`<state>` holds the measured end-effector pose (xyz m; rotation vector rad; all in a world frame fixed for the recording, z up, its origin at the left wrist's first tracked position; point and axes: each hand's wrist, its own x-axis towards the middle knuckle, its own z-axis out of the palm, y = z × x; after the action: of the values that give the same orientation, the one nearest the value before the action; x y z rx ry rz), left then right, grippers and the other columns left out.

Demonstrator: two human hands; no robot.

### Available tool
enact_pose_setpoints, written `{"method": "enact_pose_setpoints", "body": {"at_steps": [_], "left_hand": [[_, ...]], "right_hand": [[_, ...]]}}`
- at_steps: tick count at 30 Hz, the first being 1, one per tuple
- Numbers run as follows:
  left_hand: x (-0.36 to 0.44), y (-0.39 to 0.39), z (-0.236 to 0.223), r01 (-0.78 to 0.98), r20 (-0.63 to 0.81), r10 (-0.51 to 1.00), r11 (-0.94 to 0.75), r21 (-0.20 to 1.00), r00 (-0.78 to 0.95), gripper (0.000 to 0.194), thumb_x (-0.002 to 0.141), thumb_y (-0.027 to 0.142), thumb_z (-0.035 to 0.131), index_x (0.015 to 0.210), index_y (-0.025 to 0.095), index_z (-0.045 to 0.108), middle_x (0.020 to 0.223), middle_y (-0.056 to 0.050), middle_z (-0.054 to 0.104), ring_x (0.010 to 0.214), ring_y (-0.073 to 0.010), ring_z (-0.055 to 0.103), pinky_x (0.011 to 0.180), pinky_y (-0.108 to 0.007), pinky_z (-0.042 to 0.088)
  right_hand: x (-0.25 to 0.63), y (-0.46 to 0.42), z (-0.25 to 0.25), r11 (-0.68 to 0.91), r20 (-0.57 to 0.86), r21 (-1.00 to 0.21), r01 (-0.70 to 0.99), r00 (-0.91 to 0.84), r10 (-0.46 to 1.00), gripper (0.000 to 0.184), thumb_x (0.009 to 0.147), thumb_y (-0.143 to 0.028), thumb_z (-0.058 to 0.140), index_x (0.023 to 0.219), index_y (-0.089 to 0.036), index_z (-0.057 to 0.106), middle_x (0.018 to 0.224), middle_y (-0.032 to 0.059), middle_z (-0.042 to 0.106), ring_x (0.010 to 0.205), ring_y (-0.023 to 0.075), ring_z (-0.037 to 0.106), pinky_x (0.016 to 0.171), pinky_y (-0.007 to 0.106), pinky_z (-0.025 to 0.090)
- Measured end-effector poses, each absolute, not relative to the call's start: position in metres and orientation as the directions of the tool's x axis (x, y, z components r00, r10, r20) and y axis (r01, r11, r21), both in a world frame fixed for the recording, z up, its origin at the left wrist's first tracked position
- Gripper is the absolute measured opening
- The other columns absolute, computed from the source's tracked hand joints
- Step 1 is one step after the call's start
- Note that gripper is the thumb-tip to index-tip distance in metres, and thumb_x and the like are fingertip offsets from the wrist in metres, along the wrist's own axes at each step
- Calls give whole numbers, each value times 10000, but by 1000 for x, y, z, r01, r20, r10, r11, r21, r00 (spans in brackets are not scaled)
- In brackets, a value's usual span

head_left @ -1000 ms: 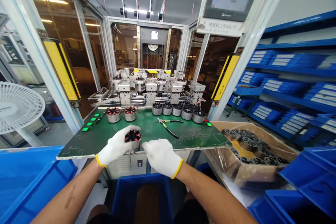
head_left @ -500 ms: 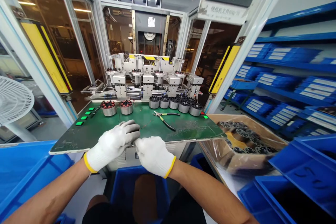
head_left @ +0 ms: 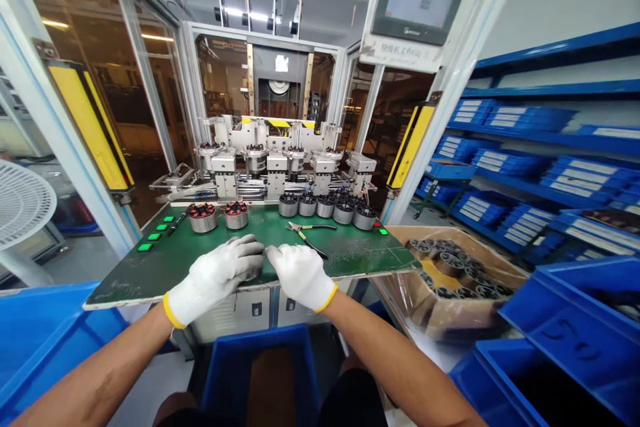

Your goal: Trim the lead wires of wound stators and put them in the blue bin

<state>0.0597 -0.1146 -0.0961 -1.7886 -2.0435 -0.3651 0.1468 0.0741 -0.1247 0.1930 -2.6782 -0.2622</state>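
Part [head_left: 253, 273] between the hands, mostly hidden by the left glove [head_left: 215, 278] and right glove [head_left: 301, 277], crate [head_left: 260, 337] below the hands cut off by the bottom edge, bins [head_left: 565, 320] far right blurred and cut off, screen text [head_left: 423, 3] ahead too small to read, fan [head_left: 20, 203] far left cut off

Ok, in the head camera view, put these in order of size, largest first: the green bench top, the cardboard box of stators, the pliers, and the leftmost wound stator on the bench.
Largest to smallest as they look in this view:
1. Green bench top
2. Cardboard box
3. Pliers
4. Wound stator

The box sits nearer the camera, so the top two are less certain.
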Motion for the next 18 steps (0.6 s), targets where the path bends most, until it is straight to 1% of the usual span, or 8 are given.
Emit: {"method": "enact_pose_setpoints", "body": {"at_steps": [3,6,8,10,12,15,17,18], "left_hand": [[68,-115,-92,979,434,893,176,-104,-115,354,923,206,329,1043,198,663,1186,-70,595,1184,-230,454,1024,-403,381],[89,-116,-93,918,402,900,290,-270,-166,287,870,170,413,998,206,668,1215,-88,577,1091,-282,490,876,-464,424],[105,-118,-96,860,345,907,366,-356,-243,288,862,147,407,958,206,672,1175,-103,594,938,-272,538,713,-430,432],[117,-120,-99,827,264,912,400,-394,-315,335,881,125,353,956,205,669,1084,-108,621,813,-243,548,617,-387,403],[122,-121,-103,812,226,915,401,-424,-334,381,894,102,305,1006,205,654,1059,-101,624,811,-233,553,621,-376,399],[120,-120,-110,790,253,925,376,-485,-284,413,902,82,279,1137,211,593,1099,-97,599,831,-220,552,647,-371,403],[118,-117,-116,764,275,918,392,-512,-287,401,909,98,283,1177,206,561,1057,-108,590,786,-220,542,617,-368,394],[117,-116,-118,756,270,914,402,-516,-302,385,907,104,285,1156,198,565,1008,-110,587,755,-225,536,595,-369,389]], "right_hand": [[147,74,-127,971,366,220,-89,-915,-167,323,945,-248,262,1132,-219,524,895,82,574,785,222,589,628,317,396],[144,76,-125,976,352,173,-133,-917,-187,336,952,-277,267,1168,-221,519,989,91,582,832,210,591,668,317,400],[142,78,-127,975,380,139,-173,-900,-214,352,960,-302,268,1184,-208,523,1061,98,579,895,213,583,721,321,402],[140,81,-130,971,405,100,-218,-882,-240,369,971,-312,252,1172,-196,539,1087,93,583,942,211,572,776,319,395],[138,82,-134,968,419,58,-243,-875,-244,383,980,-308,233,1168,-191,546,1069,83,597,953,203,569,805,312,385],[136,82,-137,973,419,6,-231,-883,-213,388,983,-310,236,1242,-206,505,1056,73,613,940,196,576,800,304,378],[136,81,-137,979,409,8,-204,-893,-189,397,977,-312,247,1302,-226,460,1060,74,612,928,201,582,775,306,380],[136,80,-137,982,403,23,-188,-897,-181,405,973,-313,250,1323,-238,441,1057,75,610,919,208,584,758,310,380]]}}
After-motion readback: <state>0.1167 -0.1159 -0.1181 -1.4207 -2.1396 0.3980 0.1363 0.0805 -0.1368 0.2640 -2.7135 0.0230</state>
